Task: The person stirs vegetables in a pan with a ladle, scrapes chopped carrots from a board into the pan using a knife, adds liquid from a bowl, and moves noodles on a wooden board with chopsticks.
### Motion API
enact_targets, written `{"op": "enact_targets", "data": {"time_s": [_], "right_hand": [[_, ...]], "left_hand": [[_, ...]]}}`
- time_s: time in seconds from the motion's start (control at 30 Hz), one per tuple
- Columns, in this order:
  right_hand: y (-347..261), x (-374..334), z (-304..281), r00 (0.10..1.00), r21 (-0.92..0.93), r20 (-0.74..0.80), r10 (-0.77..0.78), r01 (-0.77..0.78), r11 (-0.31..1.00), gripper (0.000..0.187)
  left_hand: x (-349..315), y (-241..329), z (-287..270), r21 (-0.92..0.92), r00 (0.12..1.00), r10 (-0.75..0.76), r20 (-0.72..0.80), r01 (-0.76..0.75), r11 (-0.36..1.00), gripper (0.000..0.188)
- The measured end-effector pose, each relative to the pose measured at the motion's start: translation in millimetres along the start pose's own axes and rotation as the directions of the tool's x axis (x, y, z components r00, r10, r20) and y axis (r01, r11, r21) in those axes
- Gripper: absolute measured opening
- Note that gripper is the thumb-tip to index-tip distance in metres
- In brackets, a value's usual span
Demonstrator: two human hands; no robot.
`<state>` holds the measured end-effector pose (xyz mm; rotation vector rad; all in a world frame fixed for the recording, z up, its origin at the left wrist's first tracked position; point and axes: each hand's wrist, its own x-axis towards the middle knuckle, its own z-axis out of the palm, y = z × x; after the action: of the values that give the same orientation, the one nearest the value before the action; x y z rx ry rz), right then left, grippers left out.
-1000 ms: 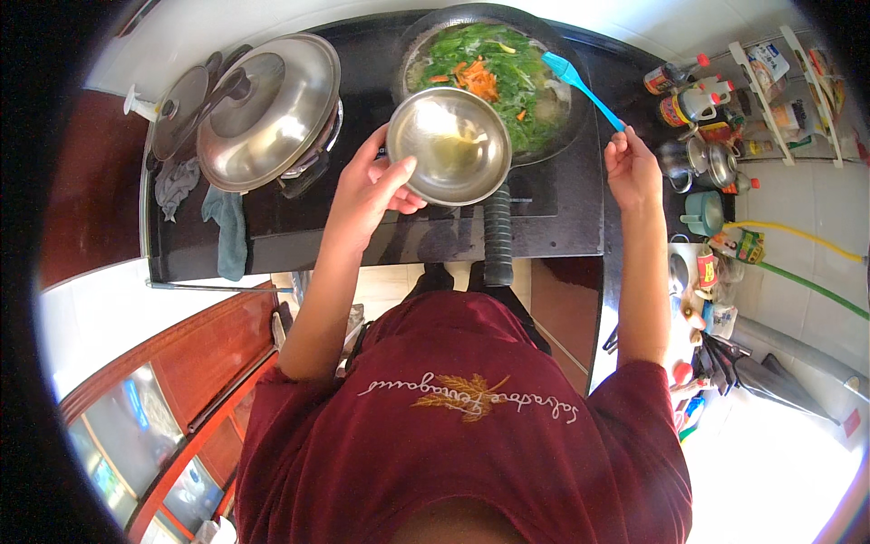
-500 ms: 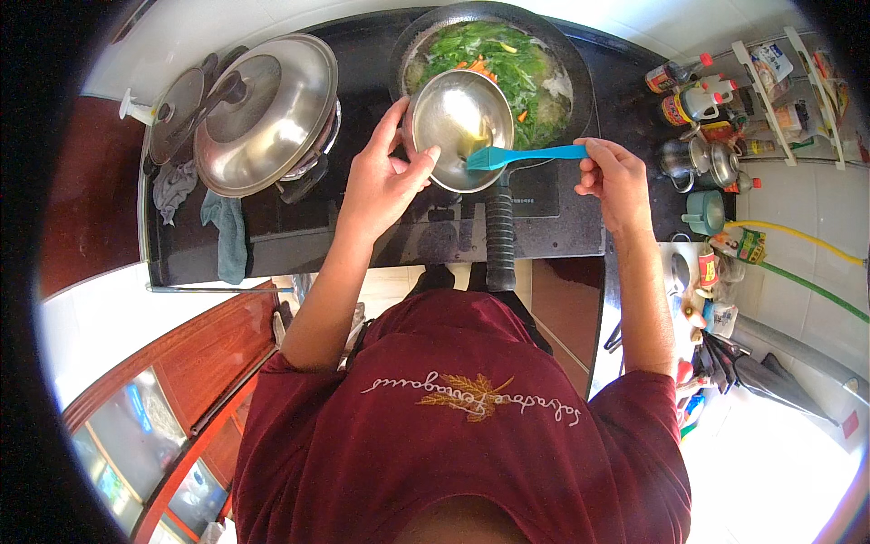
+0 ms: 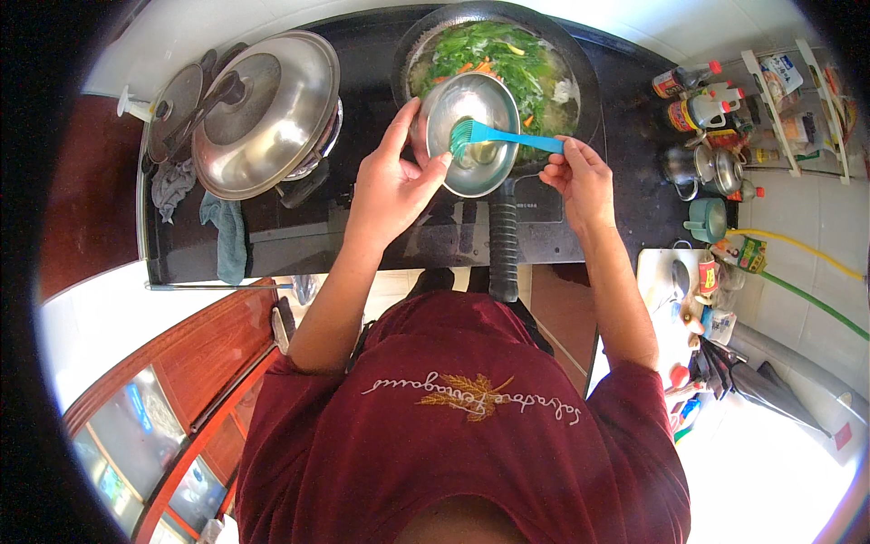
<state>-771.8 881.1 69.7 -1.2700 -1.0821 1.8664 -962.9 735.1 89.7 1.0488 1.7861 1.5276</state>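
Note:
My left hand (image 3: 395,189) grips a small metal bowl (image 3: 489,163) by its left rim, thumb on the near inside edge. The bowl is tilted so its inside shows, in front of the near side of the wok (image 3: 587,100). Between the fingers and thumb of my right hand (image 3: 580,179) is the handle end of a blue basting brush (image 3: 517,139). Its bristles rest against the inner wall of the bowl. Behind the bowl, chopped greens (image 3: 480,47) and orange strips lie in liquid in the wok. The wok's black ribbed handle (image 3: 503,249) points toward me.
A large domed metal lid (image 3: 304,100) covers a pan on the left burner. Grey-green cloths (image 3: 227,234) hang at the stove's front edge. Sauce bottles (image 3: 689,113), a metal pot (image 3: 681,168) and a green cup (image 3: 704,220) stand along the right wall.
My right hand has moved left, sweeping the brush head leftward inside the bowl. The bowl has shifted slightly right and nearer, its inside turned a little differently.

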Motion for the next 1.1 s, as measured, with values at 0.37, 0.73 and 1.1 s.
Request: {"op": "enact_targets", "data": {"time_s": [0.37,0.73,1.1], "right_hand": [[-34,17,-9,0.995,0.187,0.074,-0.066,0.051,0.981,0.022],[-82,27,-13,0.895,-0.101,-0.015,-0.447,0.443,0.891,0.023],[-87,6,24,0.512,-0.628,0.265,-0.817,0.734,0.257,0.015]], "left_hand": [[9,-4,-5,-0.364,0.919,-0.354,0.170,0.393,0.844,0.059],[-6,-11,-14,-0.277,0.950,-0.298,0.091,0.311,0.909,0.064],[-21,-2,-38,-0.303,0.959,-0.282,0.019,0.274,0.913,0.063]]}}
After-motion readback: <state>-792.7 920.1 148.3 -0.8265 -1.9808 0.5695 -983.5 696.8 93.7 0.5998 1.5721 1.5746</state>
